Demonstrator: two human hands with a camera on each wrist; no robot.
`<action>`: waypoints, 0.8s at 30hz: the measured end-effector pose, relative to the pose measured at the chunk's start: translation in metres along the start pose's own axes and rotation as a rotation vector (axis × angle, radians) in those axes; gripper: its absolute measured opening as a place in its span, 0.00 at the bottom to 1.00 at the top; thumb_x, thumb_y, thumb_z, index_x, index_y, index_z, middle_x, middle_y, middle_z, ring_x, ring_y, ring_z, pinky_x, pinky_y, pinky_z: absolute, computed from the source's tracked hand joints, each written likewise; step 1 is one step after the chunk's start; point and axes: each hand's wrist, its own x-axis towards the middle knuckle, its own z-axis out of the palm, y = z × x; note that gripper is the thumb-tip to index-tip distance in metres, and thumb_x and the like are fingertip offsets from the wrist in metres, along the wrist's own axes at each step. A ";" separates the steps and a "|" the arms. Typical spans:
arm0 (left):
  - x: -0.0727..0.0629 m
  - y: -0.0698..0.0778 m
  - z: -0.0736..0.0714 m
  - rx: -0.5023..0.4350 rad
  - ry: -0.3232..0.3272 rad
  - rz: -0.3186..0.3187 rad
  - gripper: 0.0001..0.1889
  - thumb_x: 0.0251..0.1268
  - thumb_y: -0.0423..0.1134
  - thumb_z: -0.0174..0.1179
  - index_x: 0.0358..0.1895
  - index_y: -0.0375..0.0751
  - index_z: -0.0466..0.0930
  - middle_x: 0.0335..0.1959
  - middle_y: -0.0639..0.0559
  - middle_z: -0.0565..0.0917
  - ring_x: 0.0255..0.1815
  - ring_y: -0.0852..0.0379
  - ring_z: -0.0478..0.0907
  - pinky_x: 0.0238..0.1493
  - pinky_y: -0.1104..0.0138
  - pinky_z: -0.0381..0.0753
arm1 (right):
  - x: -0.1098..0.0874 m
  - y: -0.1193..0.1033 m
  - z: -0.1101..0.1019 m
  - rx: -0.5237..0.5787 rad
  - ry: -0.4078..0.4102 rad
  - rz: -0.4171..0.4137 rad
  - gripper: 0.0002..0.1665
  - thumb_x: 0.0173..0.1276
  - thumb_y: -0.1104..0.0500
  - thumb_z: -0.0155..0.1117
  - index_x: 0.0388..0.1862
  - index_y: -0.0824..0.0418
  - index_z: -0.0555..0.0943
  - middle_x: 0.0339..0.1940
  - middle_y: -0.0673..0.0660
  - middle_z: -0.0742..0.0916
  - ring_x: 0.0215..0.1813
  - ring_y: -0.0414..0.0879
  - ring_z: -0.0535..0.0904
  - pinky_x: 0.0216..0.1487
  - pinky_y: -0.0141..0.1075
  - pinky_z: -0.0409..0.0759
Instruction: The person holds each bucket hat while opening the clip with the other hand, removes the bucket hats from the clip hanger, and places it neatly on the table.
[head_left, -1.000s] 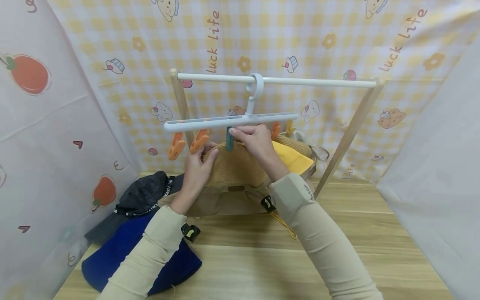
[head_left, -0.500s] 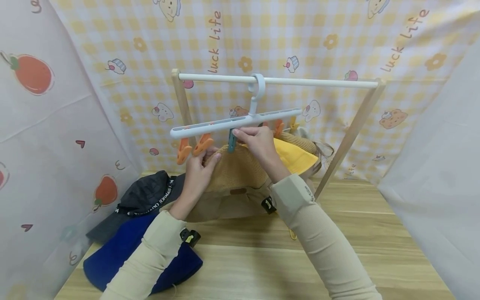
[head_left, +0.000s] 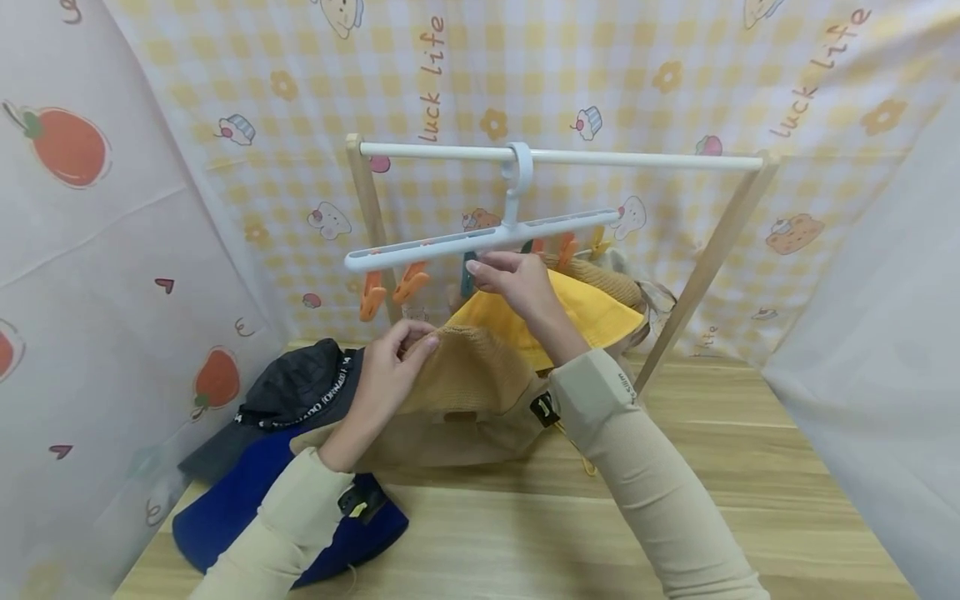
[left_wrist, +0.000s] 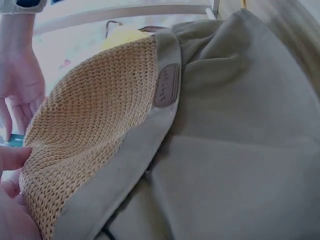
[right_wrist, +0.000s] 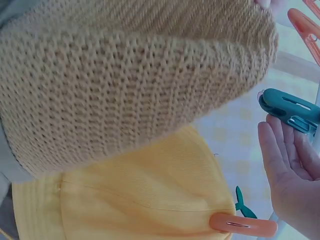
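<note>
One woven hat (head_left: 480, 367) has just dropped away from the green clip (right_wrist: 280, 104) and sits ahead and to the right of the left hand (head_left: 386, 371), which pinches its crown. The right hand (head_left: 521, 287) has its fingertips at the clip; I cannot tell whether they squeeze it. So the hat seems unpinned, supported by that pinch. More of the yellow hat (head_left: 592, 308) now shows beneath the right hand.

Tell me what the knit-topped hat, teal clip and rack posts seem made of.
Knit-topped hat: matte yarn-like knit above, by its loops; smooth, probably woven cloth below, by its soft folds. Teal clip: probably smooth plastic, by its molded slots. Rack posts: apparently matte wood, by their tan color.
</note>
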 end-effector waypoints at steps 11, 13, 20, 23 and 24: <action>-0.021 -0.005 -0.009 -0.014 -0.278 -0.154 0.09 0.65 0.42 0.58 0.41 0.41 0.80 0.32 0.48 0.84 0.27 0.62 0.74 0.30 0.69 0.73 | -0.002 0.001 -0.001 -0.053 -0.043 -0.028 0.27 0.65 0.51 0.61 0.59 0.63 0.74 0.58 0.59 0.80 0.51 0.53 0.82 0.61 0.41 0.72; -0.024 -0.013 -0.007 -0.046 -0.339 -0.203 0.10 0.65 0.41 0.58 0.43 0.39 0.80 0.34 0.47 0.83 0.30 0.61 0.76 0.34 0.68 0.74 | -0.003 0.000 -0.002 -0.051 -0.045 -0.024 0.27 0.65 0.51 0.61 0.60 0.63 0.74 0.58 0.59 0.80 0.51 0.54 0.81 0.61 0.41 0.71; -0.032 -0.051 0.007 -0.068 -0.419 -0.308 0.09 0.65 0.39 0.57 0.43 0.37 0.80 0.37 0.47 0.83 0.36 0.60 0.76 0.39 0.66 0.74 | -0.003 -0.001 -0.002 -0.042 -0.047 -0.011 0.27 0.66 0.51 0.61 0.60 0.63 0.74 0.59 0.59 0.80 0.52 0.53 0.81 0.61 0.41 0.72; -0.034 -0.067 0.016 0.005 -0.384 -0.273 0.09 0.65 0.40 0.57 0.42 0.39 0.80 0.36 0.48 0.83 0.34 0.60 0.76 0.36 0.67 0.74 | -0.003 0.000 -0.002 -0.046 -0.050 -0.008 0.27 0.66 0.51 0.61 0.61 0.63 0.73 0.60 0.59 0.79 0.53 0.52 0.81 0.62 0.41 0.71; -0.035 -0.072 0.018 0.042 -0.368 -0.256 0.09 0.66 0.41 0.57 0.41 0.40 0.81 0.36 0.49 0.83 0.34 0.60 0.77 0.35 0.67 0.75 | -0.003 0.000 -0.002 -0.049 -0.052 -0.007 0.27 0.66 0.51 0.61 0.61 0.63 0.73 0.60 0.58 0.79 0.53 0.53 0.81 0.62 0.41 0.71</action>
